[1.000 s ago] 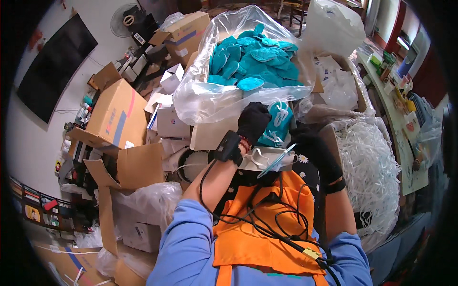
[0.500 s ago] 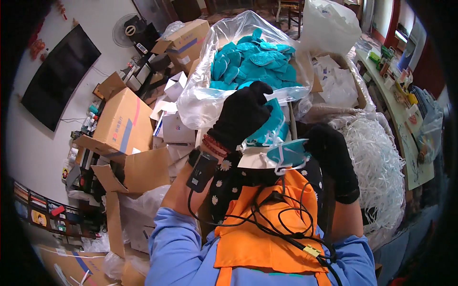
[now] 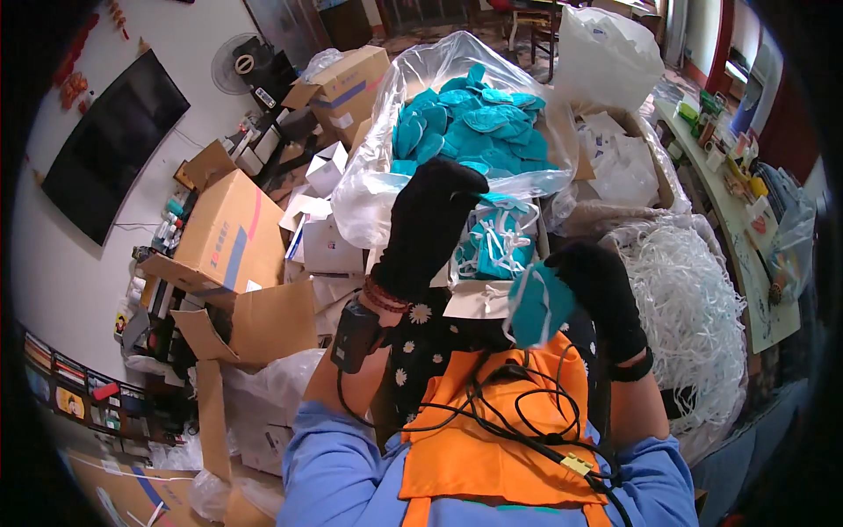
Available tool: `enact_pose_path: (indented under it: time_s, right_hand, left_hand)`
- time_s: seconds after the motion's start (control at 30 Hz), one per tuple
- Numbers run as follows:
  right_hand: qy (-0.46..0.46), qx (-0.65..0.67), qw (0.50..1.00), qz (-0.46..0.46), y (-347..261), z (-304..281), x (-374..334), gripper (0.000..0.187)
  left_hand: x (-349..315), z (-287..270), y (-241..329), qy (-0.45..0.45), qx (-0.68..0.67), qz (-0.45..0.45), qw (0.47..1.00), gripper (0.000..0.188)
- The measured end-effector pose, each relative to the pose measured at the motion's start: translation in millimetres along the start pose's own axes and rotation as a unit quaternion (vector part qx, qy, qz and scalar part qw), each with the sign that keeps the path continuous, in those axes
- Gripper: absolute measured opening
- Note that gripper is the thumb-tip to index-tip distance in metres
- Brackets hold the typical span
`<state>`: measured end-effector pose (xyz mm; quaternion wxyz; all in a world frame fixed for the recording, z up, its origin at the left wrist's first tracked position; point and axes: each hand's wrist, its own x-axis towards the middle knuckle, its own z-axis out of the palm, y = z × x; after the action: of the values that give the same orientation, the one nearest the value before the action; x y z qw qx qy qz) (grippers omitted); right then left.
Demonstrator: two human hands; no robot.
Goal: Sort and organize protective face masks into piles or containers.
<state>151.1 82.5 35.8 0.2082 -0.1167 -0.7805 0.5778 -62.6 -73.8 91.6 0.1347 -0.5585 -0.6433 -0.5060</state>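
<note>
My left hand (image 3: 430, 224), in a black glove, is raised at the near edge of the plastic-lined box. Its fingers are curled together; what they hold, if anything, is hidden. Just beside its fingertips shows a teal edge. My right hand (image 3: 597, 285), also black-gloved, grips a teal face mask (image 3: 537, 306) by its right edge, a white strap running down the mask. Between my hands, an open carton (image 3: 479, 300) holds teal masks with white straps (image 3: 496, 244). Beyond it, many strapless teal mask pieces (image 3: 479, 123) lie heaped in the clear plastic liner (image 3: 364, 198).
A bag of tangled white straps (image 3: 685, 307) stands at my right. Cardboard boxes (image 3: 233, 233) and small white boxes (image 3: 327, 246) crowd the left. Black cables (image 3: 492, 400) lie over my orange apron (image 3: 492, 457). A cluttered bench (image 3: 720, 193) runs along the right.
My left hand has drawn back a little to the left, uncovering strapped masks in the carton. The mask in my right hand has tilted from nearly flat to upright, its face now showing.
</note>
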Motion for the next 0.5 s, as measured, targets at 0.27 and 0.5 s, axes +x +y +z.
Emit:
enact_pose_path:
  time_s: [0.27,0.5]
  right_hand:
    - [0.006,0.039,0.999,-0.037,-8,34,-5,0.020]
    - [0.090,-0.263,0.915,-0.291,-27,36,8,0.016]
  left_hand:
    - [-15,-9,-4,0.015,-0.073,-0.060,0.995,0.017]
    - [-26,-12,4,-0.043,-0.153,-0.135,0.978,0.020]
